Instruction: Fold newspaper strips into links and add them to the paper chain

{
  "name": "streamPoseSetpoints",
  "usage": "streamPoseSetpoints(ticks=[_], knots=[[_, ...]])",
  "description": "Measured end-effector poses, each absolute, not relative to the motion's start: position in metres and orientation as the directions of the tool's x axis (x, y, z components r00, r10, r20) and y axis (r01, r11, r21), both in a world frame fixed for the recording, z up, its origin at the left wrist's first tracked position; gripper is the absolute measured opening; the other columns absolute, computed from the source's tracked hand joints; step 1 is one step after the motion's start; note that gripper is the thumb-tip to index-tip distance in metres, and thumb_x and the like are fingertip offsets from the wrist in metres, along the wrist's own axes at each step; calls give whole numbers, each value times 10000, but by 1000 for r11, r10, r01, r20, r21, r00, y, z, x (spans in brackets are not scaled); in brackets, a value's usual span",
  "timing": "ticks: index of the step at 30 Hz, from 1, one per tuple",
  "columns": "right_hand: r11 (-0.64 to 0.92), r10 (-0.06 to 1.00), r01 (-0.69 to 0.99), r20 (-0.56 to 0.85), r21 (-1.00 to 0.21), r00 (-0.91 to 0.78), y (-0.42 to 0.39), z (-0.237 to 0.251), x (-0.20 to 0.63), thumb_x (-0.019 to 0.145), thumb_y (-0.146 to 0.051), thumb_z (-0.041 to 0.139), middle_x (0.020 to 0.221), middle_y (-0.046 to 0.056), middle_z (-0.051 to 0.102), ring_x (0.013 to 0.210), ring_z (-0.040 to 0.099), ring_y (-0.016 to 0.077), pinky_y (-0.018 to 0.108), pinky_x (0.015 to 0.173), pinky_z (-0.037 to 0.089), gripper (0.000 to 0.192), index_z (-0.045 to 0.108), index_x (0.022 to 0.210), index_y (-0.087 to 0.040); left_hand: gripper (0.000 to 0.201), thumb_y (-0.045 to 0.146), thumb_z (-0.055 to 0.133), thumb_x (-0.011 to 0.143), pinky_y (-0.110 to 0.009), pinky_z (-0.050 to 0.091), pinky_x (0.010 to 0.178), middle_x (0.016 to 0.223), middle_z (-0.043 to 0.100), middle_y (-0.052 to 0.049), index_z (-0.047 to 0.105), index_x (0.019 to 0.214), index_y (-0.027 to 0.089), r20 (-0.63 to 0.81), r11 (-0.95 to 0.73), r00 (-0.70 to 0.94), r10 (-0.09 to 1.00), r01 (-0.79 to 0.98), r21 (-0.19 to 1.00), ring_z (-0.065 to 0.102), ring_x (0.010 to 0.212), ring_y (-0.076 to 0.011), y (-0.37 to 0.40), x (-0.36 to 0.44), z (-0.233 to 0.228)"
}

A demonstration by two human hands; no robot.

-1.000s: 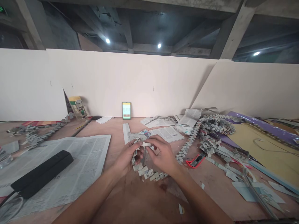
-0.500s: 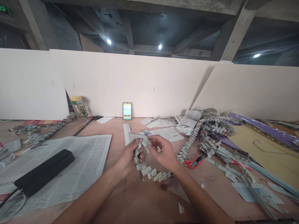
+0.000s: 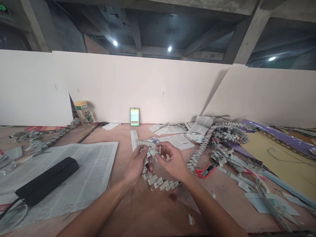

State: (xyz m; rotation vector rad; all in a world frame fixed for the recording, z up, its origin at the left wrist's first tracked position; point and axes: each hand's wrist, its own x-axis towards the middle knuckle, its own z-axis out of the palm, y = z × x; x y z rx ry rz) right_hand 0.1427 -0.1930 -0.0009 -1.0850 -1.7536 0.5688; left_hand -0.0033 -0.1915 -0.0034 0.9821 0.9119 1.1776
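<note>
A chain of folded newspaper links (image 3: 158, 181) hangs from between my two hands and curls down onto the brown table (image 3: 153, 214). My left hand (image 3: 136, 164) grips the chain's upper end from the left. My right hand (image 3: 172, 162) pinches a small folded paper piece against that same end from the right. Both hands are held a little above the table, just in front of a paper strip (image 3: 134, 138).
An open newspaper (image 3: 81, 171) with a black bar-shaped device (image 3: 46, 181) lies at left. Long piles of woven paper chain (image 3: 222, 138) and red-handled scissors (image 3: 207, 170) are at right. A lit phone (image 3: 134, 117) leans on the white wall, near a can (image 3: 84, 112).
My right hand's fingers have lifted off the chain's top and now pinch at its end. The hanging chain has swung slightly right and up with both hands.
</note>
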Motion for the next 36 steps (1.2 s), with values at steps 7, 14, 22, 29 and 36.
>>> streamPoseSetpoints(ticks=[7,14,22,29,36], knots=[[517,847,445,513,-731,-141,-193,-2,142,761,-195,551,788,8,586,642,515,126,238,588,423,274,559,1035,-205,263,488,482,833,-167,303,292,582,515,58,448,887,233,-50,87,159,986,-235,968,441,342,-83,-189,-5,-9],[513,811,570,580,-642,-77,-198,1,135,746,-215,576,688,-2,566,604,516,137,245,568,418,199,593,943,-201,230,447,450,846,-179,341,332,526,473,73,430,941,238,55,-44,133,990,-83,996,443,365,-99,-193,-7,-4],[524,735,657,678,-542,-26,-204,-2,127,751,-181,569,672,5,561,609,515,149,257,585,406,33,579,743,-212,120,276,408,829,-192,369,384,538,455,84,404,945,244,38,-27,124,992,-91,995,446,379,-100,-204,-4,7],[558,737,573,676,-601,-8,-206,-3,126,743,-146,568,718,14,596,613,525,142,251,567,418,76,603,723,-210,133,268,397,836,-211,384,442,579,446,83,369,965,249,90,-69,210,974,-105,992,457,424,-106,-203,-7,4],[536,791,413,609,-736,60,-202,-4,124,719,-148,585,716,12,636,565,514,123,246,539,420,65,625,704,-196,162,287,405,871,-224,413,557,705,463,59,360,1022,248,217,-219,224,950,-17,976,472,528,-98,-204,-11,3]])
